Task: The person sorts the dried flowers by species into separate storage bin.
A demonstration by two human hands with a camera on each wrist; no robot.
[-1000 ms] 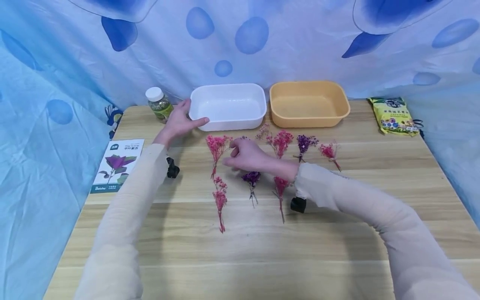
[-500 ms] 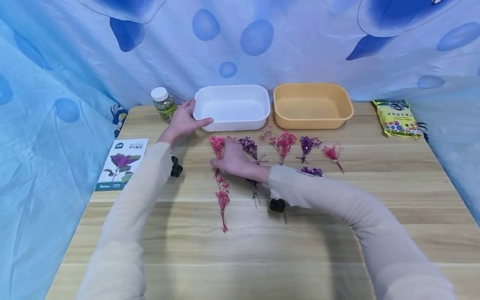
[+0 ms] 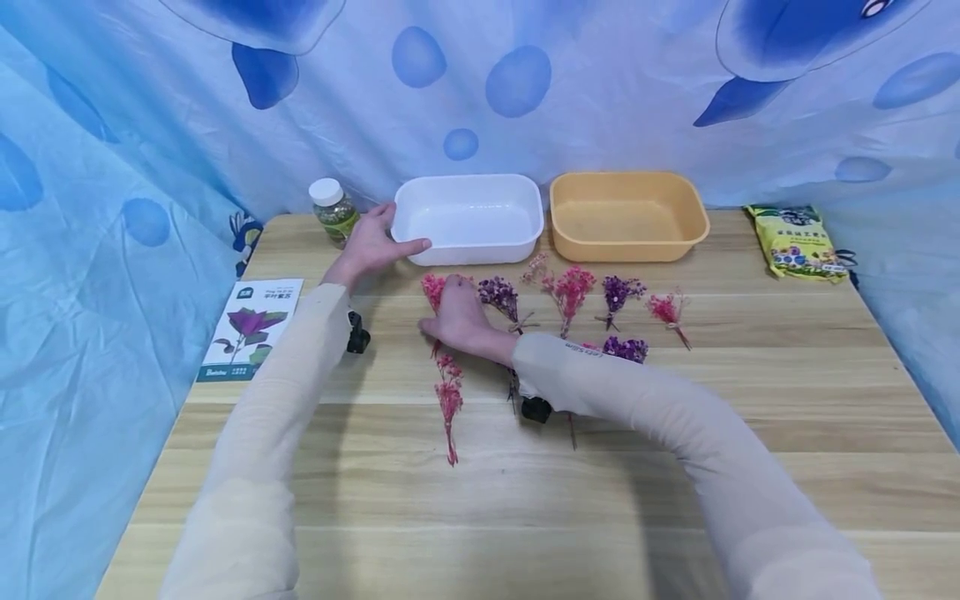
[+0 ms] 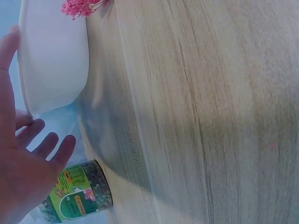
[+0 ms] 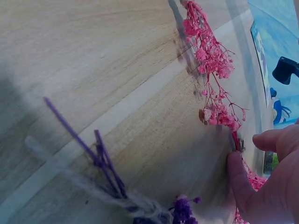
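My left hand (image 3: 371,246) rests at the left end of a white plastic basin (image 3: 476,254), its thumb along the front rim. In the left wrist view its fingers are loosely extended against the basin's edge. My right hand (image 3: 463,321) is over a bunch of pink dried flowers (image 3: 432,287) at the upper left of the flower rows, thumb and finger on either side of the tied stem in the right wrist view. Another pink bunch (image 3: 449,396) lies just below it. A purple bunch (image 3: 498,296) is to the hand's right.
A yellow basin (image 3: 626,250) stands right of the white one. More pink bunches (image 3: 568,287) and purple bunches (image 3: 621,290) lie in front, some partly under the right sleeve. A granule jar (image 3: 335,218), a seed packet (image 3: 247,329) and a yellow bag (image 3: 797,242) sit around the sides.
My right hand has moved left from above the purple bunch to the upper-left pink bunch and come down on its stem. The left hand stays at the white basin. The head view has shifted slightly.
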